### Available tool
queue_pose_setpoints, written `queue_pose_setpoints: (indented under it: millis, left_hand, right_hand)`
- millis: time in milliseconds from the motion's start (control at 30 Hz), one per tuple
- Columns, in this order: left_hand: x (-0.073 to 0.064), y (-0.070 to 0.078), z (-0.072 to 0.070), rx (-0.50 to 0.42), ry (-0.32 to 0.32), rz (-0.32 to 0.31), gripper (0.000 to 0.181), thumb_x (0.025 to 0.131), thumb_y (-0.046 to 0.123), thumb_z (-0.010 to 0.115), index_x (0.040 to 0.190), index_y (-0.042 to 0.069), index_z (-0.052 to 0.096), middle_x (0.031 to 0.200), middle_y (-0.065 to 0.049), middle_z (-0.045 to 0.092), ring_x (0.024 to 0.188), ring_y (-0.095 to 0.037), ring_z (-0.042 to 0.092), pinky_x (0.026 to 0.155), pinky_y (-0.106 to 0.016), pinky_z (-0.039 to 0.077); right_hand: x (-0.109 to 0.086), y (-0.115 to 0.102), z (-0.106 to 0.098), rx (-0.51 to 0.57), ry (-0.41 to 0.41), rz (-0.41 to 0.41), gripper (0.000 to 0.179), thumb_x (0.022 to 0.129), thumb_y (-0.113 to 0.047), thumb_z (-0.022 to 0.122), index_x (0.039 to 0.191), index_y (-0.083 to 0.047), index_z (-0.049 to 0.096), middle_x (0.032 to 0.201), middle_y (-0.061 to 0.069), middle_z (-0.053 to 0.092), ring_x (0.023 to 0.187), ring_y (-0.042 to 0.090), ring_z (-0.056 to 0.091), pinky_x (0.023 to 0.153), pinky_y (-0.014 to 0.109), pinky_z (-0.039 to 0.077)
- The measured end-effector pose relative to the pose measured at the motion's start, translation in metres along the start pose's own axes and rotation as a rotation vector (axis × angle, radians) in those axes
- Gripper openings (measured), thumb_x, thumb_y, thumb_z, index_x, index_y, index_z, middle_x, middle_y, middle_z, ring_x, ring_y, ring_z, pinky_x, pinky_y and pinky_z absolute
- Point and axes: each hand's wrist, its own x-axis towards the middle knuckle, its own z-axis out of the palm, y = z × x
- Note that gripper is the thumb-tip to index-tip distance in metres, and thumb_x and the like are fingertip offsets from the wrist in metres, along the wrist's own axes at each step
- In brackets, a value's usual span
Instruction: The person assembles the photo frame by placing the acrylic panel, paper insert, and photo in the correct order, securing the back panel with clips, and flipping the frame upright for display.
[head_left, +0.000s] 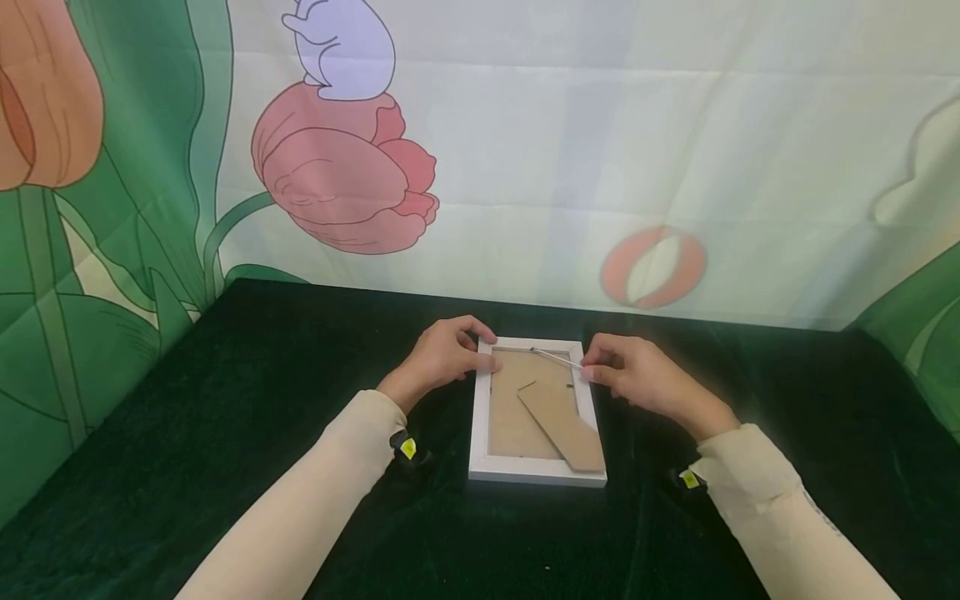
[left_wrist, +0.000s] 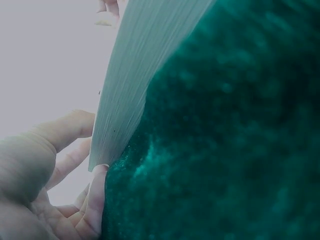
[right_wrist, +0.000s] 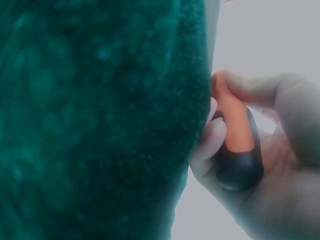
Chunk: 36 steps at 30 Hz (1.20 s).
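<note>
A white picture frame point(head_left: 480, 425) lies back side up on the dark green cloth. Its brown backing board point(head_left: 508, 417) carries a fold-out stand point(head_left: 558, 421) slanting to the lower right. At the frame's upper left corner, my left hand point(head_left: 442, 350) grips the edge, its thumb reaching over the back. My right hand point(head_left: 637, 371), at the upper right side, holds a screwdriver point(right_wrist: 237, 130) with an orange and black handle. The screwdriver's thin metal shaft point(head_left: 555, 358) crosses the back, its tip at the inner top edge of the frame. The hand mostly hides the handle in the head view.
Dark green velvety cloth point(head_left: 300, 417) covers the table around the frame. Behind the table's far edge hangs a printed curtain point(head_left: 525, 167) with flowers and a rabbit-like figure. Each wrist bears a small black device with a yellow-green mark.
</note>
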Motion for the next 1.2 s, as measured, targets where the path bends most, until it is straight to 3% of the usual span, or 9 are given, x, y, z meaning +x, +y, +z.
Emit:
queue_pose_setpoints:
  millis: [300,1200]
  left_hand:
    - [-0.0002,0.0024,-0.0005,0.003,0.000,-0.011,0.036,0.089,0.025,0.088,0.122,0.016,0.074,0.109,-0.011,0.066,0.090,-0.028,0.066,0.077,-0.034,0.063]
    - [0.0002,0.0006,0.0001,0.007,0.000,-0.013,0.036,0.089,0.024,0.088,0.122,0.017,0.074,0.109,-0.011,0.066,0.091,-0.028,0.066,0.077,-0.033,0.063]
  right_hand:
    - [0.0026,0.0000,-0.0017,-0.007,-0.017,0.024,0.007,0.102,-0.017,0.074,0.106,-0.017,0.069,0.103,0.004,0.069,0.083,0.025,0.065,0.074,0.035,0.061]
    - [0.0059,0.0005,-0.0069,-0.009,-0.095,0.019,0.010,0.102,-0.020,0.074,0.105,-0.017,0.064,0.098,0.005,0.067,0.073,0.027,0.061,0.060,0.038,0.057]
